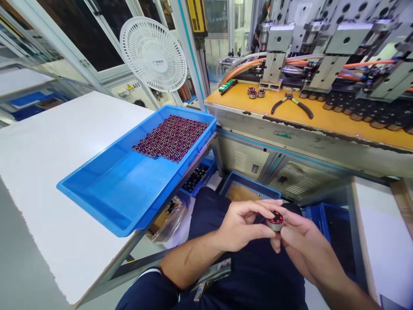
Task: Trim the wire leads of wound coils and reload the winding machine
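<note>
Above my lap, a small round motor stator (275, 222) with dark red windings and a silvery metal rim is held between both hands. The fingers and thumb of my left hand (243, 224) pinch it from the left. On the other side, my right hand (301, 234) grips it with its fingertips. Part of its rim is hidden by the fingers. Left of my hands, a blue tray (119, 185) rests on a white table (41, 142). Many similar small red and black parts (172, 137) lie packed in its far half.
On the orange bench (238, 97) ahead lie pliers (292, 103), several loose stators (256, 92) and rows of dark cylinders (368, 110) beneath machine heads (275, 56). A white fan (155, 54) stands behind the tray. Blue bins (250, 183) sit below the bench.
</note>
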Demonstrator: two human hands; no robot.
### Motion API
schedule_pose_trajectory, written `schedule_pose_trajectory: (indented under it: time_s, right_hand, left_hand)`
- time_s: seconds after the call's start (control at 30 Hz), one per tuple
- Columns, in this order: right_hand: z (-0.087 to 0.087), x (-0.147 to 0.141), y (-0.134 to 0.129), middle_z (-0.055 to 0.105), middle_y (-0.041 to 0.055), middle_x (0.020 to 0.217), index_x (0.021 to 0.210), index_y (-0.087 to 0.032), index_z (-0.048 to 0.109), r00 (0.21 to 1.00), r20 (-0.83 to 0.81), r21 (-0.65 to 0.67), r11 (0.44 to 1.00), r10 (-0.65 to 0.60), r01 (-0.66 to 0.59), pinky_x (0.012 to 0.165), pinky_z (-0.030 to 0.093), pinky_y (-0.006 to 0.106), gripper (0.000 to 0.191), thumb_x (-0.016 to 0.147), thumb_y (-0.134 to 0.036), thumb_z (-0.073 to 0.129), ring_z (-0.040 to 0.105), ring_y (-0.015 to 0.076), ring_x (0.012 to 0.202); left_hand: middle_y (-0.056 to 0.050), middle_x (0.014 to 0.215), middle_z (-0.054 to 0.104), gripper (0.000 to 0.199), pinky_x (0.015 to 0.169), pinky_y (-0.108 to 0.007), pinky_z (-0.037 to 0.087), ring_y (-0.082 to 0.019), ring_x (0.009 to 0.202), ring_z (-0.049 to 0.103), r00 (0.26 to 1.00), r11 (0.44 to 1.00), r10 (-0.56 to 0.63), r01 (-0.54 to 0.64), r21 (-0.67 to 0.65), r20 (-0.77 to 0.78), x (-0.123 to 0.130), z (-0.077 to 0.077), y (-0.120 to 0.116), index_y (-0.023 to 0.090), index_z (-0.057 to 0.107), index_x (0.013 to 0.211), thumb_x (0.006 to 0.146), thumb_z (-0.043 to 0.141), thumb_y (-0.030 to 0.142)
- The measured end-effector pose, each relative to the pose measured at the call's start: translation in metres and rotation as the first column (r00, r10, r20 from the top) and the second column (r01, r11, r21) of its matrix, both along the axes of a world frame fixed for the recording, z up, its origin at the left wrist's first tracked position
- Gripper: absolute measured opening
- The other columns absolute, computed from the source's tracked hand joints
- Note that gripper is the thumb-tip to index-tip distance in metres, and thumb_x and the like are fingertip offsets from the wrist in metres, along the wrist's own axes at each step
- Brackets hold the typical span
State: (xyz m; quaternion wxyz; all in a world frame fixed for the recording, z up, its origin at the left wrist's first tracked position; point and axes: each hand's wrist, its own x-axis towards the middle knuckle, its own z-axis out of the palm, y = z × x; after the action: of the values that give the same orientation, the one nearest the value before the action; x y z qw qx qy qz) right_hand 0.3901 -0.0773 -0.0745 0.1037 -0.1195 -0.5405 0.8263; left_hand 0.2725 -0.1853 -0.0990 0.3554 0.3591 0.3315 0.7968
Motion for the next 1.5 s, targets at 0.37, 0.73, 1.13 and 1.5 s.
schedule_pose_trajectory:
  time_s: [0.37, 0.73, 1.13, 1.5]
  right_hand:
    - [-0.005, 0.006, 0.018, 0.067, 0.0042, 0.081, 0.103, -0.017, 0.063, 0.777, -0.619, 0.779, -0.214, -0.116, 0.589, 0.066, 0.057, 0.027, 0.02, 0.086, -0.012, 0.07, 0.066, 0.0164, 0.071]
    - [-0.012, 0.01, 0.014, 0.065, 0.0101, 0.089, 0.107, -0.01, 0.062, 0.819, -0.573, 0.817, -0.084, -0.016, 0.57, 0.07, 0.057, 0.031, 0.023, 0.085, -0.012, 0.07, 0.065, 0.0193, 0.079]
    - [0.003, 0.008, 0.0, 0.065, 0.0022, 0.08, 0.087, -0.022, 0.067, 0.87, -0.442, 0.78, 0.386, -0.217, 0.493, 0.063, 0.049, 0.029, 0.02, 0.088, -0.003, 0.062, 0.061, 0.0165, 0.074]
    - [0.015, 0.035, 0.049, 0.068, 0.0016, 0.088, 0.102, -0.028, 0.071, 0.898, -0.369, 0.904, 0.133, -0.239, 0.407, 0.077, 0.049, 0.031, 0.02, 0.083, -0.024, 0.076, 0.062, 0.0184, 0.079]
  left_hand:
    - [-0.008, 0.095, 0.077, 0.025, 0.079, -0.028, 0.058, -0.016, 0.085, 0.071, 0.708, 0.768, 0.47, -0.622, -0.151, -0.527, -0.008, -0.008, -0.002, 0.017, 0.074, 0.102, 0.081, 0.076, 0.03]
    - [-0.011, 0.092, 0.078, 0.032, 0.081, -0.028, 0.059, -0.018, 0.087, 0.073, 0.594, 0.901, 0.272, -0.434, -0.017, -0.757, -0.005, 0.024, -0.009, 0.013, 0.071, 0.107, 0.079, 0.078, 0.027]
    - [-0.016, 0.11, 0.074, 0.025, 0.066, -0.023, 0.058, -0.01, 0.07, 0.068, 0.947, 0.953, 0.058, -0.146, -0.265, -0.315, -0.004, 0.021, -0.011, 0.012, 0.073, 0.102, 0.079, 0.075, 0.02]
    - [-0.018, 0.102, 0.075, 0.015, 0.084, -0.028, 0.061, -0.019, 0.095, 0.074, 0.566, 0.9, 0.257, -0.435, -0.018, -0.783, -0.015, 0.025, -0.014, 0.009, 0.071, 0.097, 0.083, 0.067, 0.014]
